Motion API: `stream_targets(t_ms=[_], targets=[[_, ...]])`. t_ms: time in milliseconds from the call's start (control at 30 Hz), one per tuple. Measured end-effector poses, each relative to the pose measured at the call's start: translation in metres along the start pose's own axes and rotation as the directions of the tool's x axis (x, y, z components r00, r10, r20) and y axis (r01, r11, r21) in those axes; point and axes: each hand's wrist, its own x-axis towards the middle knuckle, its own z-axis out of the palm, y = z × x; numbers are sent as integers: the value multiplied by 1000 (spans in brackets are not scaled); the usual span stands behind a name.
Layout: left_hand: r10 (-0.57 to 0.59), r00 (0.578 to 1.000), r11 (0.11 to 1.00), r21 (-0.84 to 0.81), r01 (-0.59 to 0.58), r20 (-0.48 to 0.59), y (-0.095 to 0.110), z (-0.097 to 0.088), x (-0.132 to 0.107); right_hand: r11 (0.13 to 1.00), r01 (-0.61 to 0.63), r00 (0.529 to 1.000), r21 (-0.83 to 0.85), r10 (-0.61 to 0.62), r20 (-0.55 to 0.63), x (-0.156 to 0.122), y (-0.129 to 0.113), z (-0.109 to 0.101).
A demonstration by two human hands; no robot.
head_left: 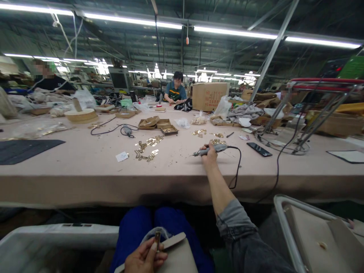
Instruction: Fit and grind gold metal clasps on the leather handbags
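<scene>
My right hand (209,154) is wrapped round a grey corded electric screwdriver (218,147) just above the table. Its thin bit points left, and the black cord (240,161) loops off to the right. Low in the view, my left hand (146,256) pinches a small gold-coloured metal plate (157,238) between thumb and fingers. Beneath that hand a beige bag-like piece (180,253) lies on my lap, partly hidden by the fingers. Gold metal fittings (148,146) are scattered on the table to the left of the screwdriver.
A second corded tool (127,131) and small open cardboard boxes (167,128) sit further back. A phone (259,149) and a metal-legged stand (301,125) are at right. White bin (62,233) and metal-framed cart (284,212) flank me. A co-worker (175,91) sits opposite.
</scene>
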Motion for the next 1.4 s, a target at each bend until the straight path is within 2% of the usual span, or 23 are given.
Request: stream_targets(t_ms=[67,167,267,367,433,500,600,833,1100,1400], targets=[[15,1000,999,39,-16,17,4,0,-2,1000,-22,999,-15,23,47,-25,-8,-1],[42,998,996,81,-46,41,6,4,-7,997,-38,984,-64,48,173,-78,-9,-14],[51,997,996,76,-55,52,2,6,-9,990,-26,954,-136,65,292,-141,3,-31],[23,998,998,50,-26,54,-5,6,-11,976,-48,938,-213,118,326,-204,19,-47],[9,999,999,43,-11,44,-6,6,-13,967,-28,921,-253,124,370,-238,30,-56],[9,999,999,39,-11,40,-5,6,-14,956,0,897,-292,129,424,-259,40,-63],[10,999,999,41,-12,39,-3,7,-15,936,14,854,-351,171,491,-273,51,-70],[10,1000,999,53,-11,24,-6,6,-11,908,77,773,-412,206,599,-282,59,-75],[12,1000,999,43,-13,20,-11,4,-9,889,120,751,-442,209,626,-284,65,-80],[9,999,999,32,-10,37,-7,4,-10,842,169,685,-512,273,676,-288,64,-79]])
